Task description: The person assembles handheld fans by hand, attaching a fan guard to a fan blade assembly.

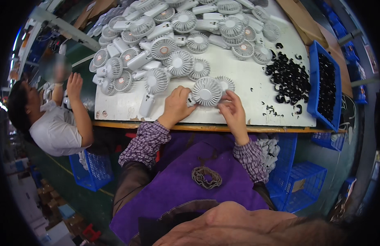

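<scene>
One handheld fan is framed by one left hand and one right hand.
Dozens of white fans are heaped beyond the left hand; right of the right hand, one blue tray is seen beside uncountably many small black parts.

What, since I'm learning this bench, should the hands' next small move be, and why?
Probably to steady the white fan with the left hand: that hand holds it by the handle, while the right hand is at the opposite edge.

No lettering, label, brand, number or sign can be read on anything in this view.
</scene>
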{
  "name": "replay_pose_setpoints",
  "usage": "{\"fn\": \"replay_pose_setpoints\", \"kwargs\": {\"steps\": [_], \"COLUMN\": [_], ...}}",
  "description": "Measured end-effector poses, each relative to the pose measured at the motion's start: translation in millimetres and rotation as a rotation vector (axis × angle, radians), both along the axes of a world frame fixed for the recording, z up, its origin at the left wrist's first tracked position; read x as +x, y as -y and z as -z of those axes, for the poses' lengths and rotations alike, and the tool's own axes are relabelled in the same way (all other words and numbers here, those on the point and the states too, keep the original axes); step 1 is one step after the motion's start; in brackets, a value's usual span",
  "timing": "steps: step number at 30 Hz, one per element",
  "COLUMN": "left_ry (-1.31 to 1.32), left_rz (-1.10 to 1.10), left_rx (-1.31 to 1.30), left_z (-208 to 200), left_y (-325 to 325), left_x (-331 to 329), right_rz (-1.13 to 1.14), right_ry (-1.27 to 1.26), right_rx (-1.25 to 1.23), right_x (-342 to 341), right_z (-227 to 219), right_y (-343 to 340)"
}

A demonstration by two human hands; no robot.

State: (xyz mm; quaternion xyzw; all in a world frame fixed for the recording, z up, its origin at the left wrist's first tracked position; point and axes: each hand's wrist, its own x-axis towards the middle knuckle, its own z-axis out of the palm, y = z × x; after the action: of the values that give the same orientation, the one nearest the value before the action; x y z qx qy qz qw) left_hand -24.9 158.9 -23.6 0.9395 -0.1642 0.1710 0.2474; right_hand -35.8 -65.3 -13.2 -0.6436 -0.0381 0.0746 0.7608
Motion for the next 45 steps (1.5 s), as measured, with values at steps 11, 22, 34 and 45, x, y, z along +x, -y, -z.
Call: {"fn": "replay_pose_setpoints", "kwargs": {"steps": [11,22,34,45], "left_ry": [0.027,-0.212,-0.517,-0.718], "left_rz": [0.271,0.765,1.112,0.682], "left_rx": [-0.168,-0.248,-0.247,-0.455], "left_z": [4,10,12,-2], "left_y": [62,26,16,25], "left_x": [5,18,53,34], "right_rz": [0.224,0.400,0.514,0.516], "right_ry": [0.124,-0.089,-0.109,-0.142], "right_rx": [-0.002,0.168,0.106,0.218], "right_x": [2,-11,-36,-6], "right_z": [-16,19,18,10], "right_y": [17,47,43,40]}}
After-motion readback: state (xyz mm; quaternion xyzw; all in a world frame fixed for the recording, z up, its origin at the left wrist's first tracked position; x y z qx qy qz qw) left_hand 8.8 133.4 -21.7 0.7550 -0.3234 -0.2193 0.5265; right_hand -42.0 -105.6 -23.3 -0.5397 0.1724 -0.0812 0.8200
